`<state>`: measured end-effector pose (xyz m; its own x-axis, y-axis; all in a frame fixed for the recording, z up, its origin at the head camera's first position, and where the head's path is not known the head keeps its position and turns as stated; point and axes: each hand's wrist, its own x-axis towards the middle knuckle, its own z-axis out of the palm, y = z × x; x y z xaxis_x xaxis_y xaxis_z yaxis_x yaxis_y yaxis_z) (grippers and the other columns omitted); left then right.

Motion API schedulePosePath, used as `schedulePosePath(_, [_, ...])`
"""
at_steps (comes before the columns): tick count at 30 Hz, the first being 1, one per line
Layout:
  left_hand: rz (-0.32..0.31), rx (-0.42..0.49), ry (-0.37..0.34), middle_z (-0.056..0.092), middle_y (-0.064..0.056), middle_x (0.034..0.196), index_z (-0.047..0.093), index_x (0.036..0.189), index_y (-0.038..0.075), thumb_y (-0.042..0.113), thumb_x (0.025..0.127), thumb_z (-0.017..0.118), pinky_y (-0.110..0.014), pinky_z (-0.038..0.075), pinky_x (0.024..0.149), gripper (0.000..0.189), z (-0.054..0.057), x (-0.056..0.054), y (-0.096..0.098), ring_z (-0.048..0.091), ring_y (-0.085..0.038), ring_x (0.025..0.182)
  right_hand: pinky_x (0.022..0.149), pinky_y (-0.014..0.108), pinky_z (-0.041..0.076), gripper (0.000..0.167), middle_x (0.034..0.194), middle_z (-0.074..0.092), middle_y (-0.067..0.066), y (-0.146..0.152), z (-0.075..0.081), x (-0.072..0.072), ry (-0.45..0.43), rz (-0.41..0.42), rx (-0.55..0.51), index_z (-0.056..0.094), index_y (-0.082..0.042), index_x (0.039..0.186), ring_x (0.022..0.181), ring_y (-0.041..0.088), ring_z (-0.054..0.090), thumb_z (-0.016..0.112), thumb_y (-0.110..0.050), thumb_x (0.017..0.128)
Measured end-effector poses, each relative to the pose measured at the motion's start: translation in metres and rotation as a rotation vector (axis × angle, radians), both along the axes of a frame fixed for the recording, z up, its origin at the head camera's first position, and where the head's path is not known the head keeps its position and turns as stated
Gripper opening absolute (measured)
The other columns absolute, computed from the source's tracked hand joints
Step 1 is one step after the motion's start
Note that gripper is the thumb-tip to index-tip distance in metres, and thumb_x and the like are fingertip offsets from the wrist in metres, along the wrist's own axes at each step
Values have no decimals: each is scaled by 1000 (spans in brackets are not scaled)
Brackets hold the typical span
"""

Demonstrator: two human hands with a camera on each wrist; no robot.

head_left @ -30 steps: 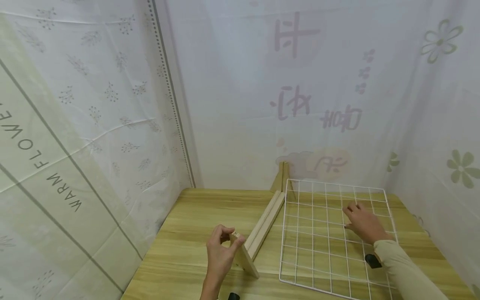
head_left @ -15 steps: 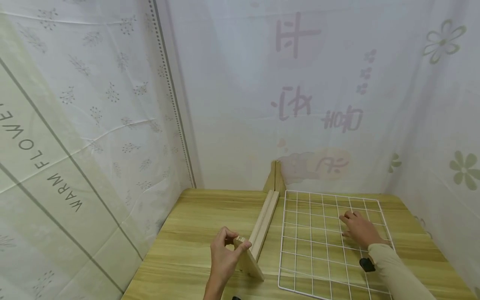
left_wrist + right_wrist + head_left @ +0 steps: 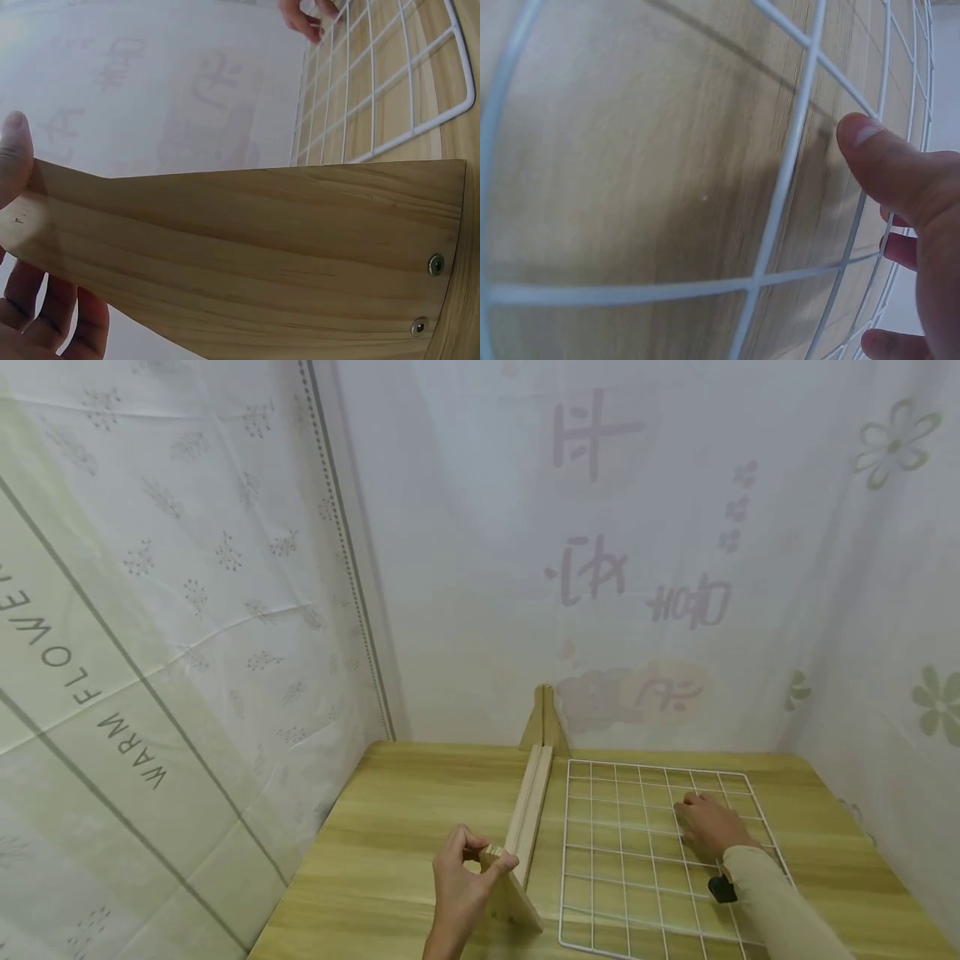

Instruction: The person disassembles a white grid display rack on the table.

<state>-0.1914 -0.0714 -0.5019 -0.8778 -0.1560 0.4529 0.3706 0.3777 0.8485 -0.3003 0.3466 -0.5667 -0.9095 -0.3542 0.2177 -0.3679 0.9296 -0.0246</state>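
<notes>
A wooden stand has two grooved rails between a near end panel and a far end panel. My left hand pinches the near panel's top, thumb on one face and fingers on the other. Two bolt heads show low on that panel in the left wrist view. To the right of the stand, a white wire grid lies low over the table. My right hand grips its wires, thumb against one wire and fingertips reaching through the mesh.
The wood-grain table carries the stand and the grid. Printed curtains hang behind it and on both sides. A black wrist device sits at my right cuff.
The grid's far edge has come down towards the table, my right hand moving with it. The stand has turned slightly, its near panel shifting right and towards me in my left hand.
</notes>
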Motion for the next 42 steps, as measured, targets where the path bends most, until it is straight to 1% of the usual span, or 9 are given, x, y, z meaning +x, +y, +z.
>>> schedulePosePath(5, [-9,-4,30,62,2,85,47,78,11,26,67,91,-21,51,77,48,-1,2,6,55,-3,81,65,45,56,38,99,63,8,0,-6,-3,-27,-19,18,70,-7,104,92,32,61,88,-17,72])
schedulePosePath(8, [-9,-14,50,63,1,85,47,78,11,26,68,91,-21,51,76,47,-2,3,8,55,-2,81,66,46,56,35,98,63,8,0,-7,-7,-34,-24,27,70,-7,102,91,32,61,88,-16,73])
schedulePosePath(12, [3,-25,69,64,0,85,48,78,11,23,67,91,-21,52,75,46,-1,2,9,55,-2,81,65,44,57,33,94,61,8,0,-7,-15,-14,-11,46,69,-7,97,87,31,61,89,-17,72])
schedulePosePath(15, [14,-24,81,63,2,84,48,78,12,20,66,92,-21,52,74,46,-1,1,9,55,-2,80,66,44,57,34,92,61,9,-1,-7,-20,-1,2,44,69,-7,95,83,30,60,90,-16,70])
schedulePosePath(20, [3,-13,102,62,2,81,48,77,12,22,66,92,-21,51,73,46,-2,0,11,54,-2,78,70,46,58,37,95,63,11,-2,-5,-25,-42,-9,39,70,-5,102,85,31,61,89,-15,72])
schedulePosePath(23, [-15,-4,106,62,0,79,49,77,12,24,67,92,-21,50,73,46,-2,-1,12,53,-2,77,73,49,59,39,100,64,12,-3,-3,-26,-82,-29,39,69,-4,106,90,33,63,87,-15,74])
schedulePosePath(26, [-20,7,102,62,-2,79,48,77,12,24,68,92,-21,49,73,46,-2,0,13,53,-3,77,72,50,60,38,100,64,13,-5,-1,-25,-100,-40,27,69,-4,107,90,34,64,87,-14,75])
schedulePosePath(36, [-23,28,111,58,4,78,48,77,13,22,67,92,-21,49,72,46,-1,0,15,53,-3,76,70,49,60,34,100,63,15,-11,4,-25,-93,-44,8,68,-3,105,87,35,64,85,-10,76])
schedulePosePath(42, [-28,47,122,57,6,76,49,76,13,21,66,93,-21,50,69,46,-2,0,17,53,-4,74,73,50,60,35,101,63,16,-12,6,-24,-130,-58,-3,69,-2,109,88,37,64,83,-7,78])
